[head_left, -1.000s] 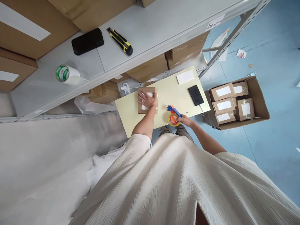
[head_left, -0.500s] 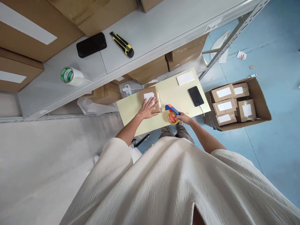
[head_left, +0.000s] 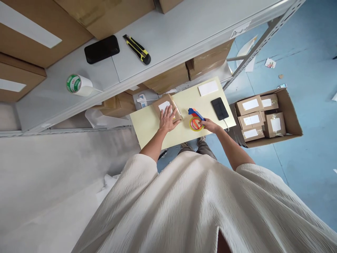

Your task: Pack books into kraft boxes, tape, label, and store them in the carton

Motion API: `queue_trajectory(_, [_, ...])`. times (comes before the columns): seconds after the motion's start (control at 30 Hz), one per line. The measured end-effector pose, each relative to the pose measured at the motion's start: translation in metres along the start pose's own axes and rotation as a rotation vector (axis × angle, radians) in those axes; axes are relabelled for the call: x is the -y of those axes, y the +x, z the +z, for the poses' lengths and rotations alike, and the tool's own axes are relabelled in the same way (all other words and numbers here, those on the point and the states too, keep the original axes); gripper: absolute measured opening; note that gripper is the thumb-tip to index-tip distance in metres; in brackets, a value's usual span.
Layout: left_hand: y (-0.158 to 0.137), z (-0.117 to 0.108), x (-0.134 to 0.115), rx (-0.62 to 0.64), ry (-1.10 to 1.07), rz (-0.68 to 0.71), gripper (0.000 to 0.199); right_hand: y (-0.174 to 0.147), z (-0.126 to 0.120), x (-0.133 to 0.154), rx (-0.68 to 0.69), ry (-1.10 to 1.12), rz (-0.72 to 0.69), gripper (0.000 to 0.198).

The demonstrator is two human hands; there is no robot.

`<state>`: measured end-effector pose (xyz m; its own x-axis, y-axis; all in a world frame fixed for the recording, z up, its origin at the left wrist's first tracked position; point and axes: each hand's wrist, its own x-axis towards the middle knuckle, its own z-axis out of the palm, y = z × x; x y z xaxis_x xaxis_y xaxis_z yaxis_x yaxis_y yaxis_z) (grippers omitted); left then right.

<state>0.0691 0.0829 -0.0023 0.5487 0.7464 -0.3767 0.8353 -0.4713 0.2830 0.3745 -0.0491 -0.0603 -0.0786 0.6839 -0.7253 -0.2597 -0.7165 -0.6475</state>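
Note:
On the pale yellow tabletop (head_left: 150,131) lies a small cardboard box (head_left: 159,103) with a white label on top. My left hand (head_left: 167,120) rests on the box with its fingers spread, partly covering the label. To the right, my right hand (head_left: 211,125) grips a blue and orange tape dispenser (head_left: 197,121) carrying a roll of clear yellowish tape. The dispenser is apart from the box, a short way off its right side. A black phone (head_left: 219,108) with a white cable lies beyond my right hand, near a white card stack (head_left: 207,88).
A large open carton (head_left: 294,116) with several labelled boxes stands on the floor at right. Along the back runs a grey shelf (head_left: 168,31) with a cutter (head_left: 137,50), a second phone (head_left: 102,49), a tape roll (head_left: 79,85) and big cartons (head_left: 39,45).
The box has turned slightly on the table, with my left hand moving a little right along with it. The tape dispenser in my right hand has shifted slightly right and tilted.

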Motion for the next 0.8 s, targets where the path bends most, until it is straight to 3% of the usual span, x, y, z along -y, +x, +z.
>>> queue_trajectory(0.23, [0.015, 0.006, -0.011, -0.153, -0.021, -0.230, 0.101, -0.046, -0.030, -0.017, 0.044, -0.090, 0.088, 0.041])
queue_trajectory(0.33, [0.025, 0.011, -0.014, -0.167, 0.015, -0.286, 0.103, -0.059, -0.032, -0.029, 0.052, -0.071, 0.066, 0.042])
queue_trajectory(0.63, [0.042, 0.026, -0.019, -0.153, -0.054, -0.444, 0.098, -0.025, 0.036, -0.039, 0.107, -0.112, 0.075, 0.033])
queue_trajectory(0.8, [0.041, 0.023, -0.017, -0.120, -0.105, -0.449, 0.101, -0.012, 0.050, -0.030, 0.146, -0.144, 0.051, 0.030])
